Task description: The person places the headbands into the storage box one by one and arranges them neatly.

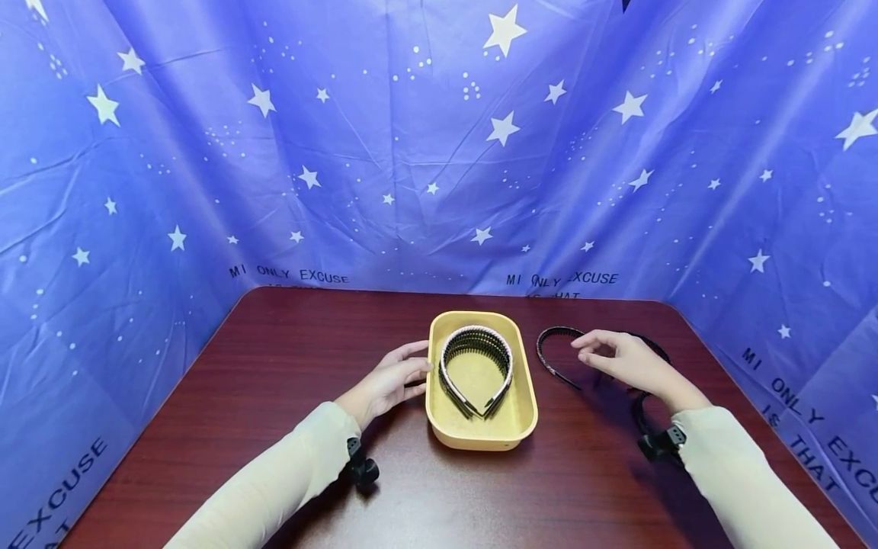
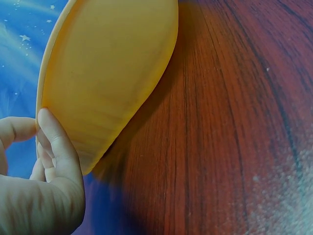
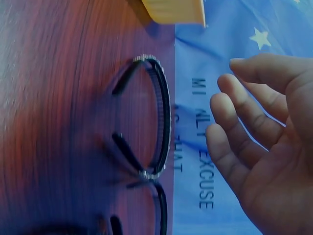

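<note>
Against the left wall of a yellow tray (image 1: 446, 435), seen also as a yellow wall (image 2: 112, 58) in the left wrist view, my left hand (image 1: 391, 381) rests its fingertips near the rim. Its fingers are loosely bent in the left wrist view (image 2: 49, 186). Several stacked headbands (image 1: 511, 366) lie inside the tray, tips towards me. My right hand (image 1: 631, 362) hovers right of the tray over a dark headband (image 1: 542, 354), holding nothing. In the right wrist view the right hand (image 3: 264, 127) has spread, slightly bent fingers, apart from a headband with a beaded edge (image 3: 166, 112).
More black headbands (image 1: 641, 412) lie on the right of the dark red table (image 1: 309, 320), partly hidden by my right hand and wrist. Another black headband (image 3: 163, 205) shows low in the right wrist view. A blue starry cloth (image 1: 384, 152) hangs behind and beside the table.
</note>
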A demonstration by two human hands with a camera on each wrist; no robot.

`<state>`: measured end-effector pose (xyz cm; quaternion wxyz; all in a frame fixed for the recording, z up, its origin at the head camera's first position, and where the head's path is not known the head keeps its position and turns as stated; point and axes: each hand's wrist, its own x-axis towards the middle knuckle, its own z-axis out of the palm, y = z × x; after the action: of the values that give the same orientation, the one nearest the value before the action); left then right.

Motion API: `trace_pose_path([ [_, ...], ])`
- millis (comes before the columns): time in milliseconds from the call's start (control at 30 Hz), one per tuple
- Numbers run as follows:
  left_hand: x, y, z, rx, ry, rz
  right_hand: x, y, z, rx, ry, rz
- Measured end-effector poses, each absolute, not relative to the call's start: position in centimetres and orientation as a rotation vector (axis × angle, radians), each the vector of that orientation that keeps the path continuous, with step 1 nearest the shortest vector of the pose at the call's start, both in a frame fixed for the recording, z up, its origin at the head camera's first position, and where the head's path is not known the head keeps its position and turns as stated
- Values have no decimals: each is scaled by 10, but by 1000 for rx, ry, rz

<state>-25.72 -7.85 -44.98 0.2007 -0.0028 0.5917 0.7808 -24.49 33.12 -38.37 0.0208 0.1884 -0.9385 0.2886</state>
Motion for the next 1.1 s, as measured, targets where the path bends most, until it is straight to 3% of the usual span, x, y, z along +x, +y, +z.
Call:
trace_pose_path([
  [1100,-255,-77,-448,-21,1675,2180,-206,434,-406,333,-2985,769],
])
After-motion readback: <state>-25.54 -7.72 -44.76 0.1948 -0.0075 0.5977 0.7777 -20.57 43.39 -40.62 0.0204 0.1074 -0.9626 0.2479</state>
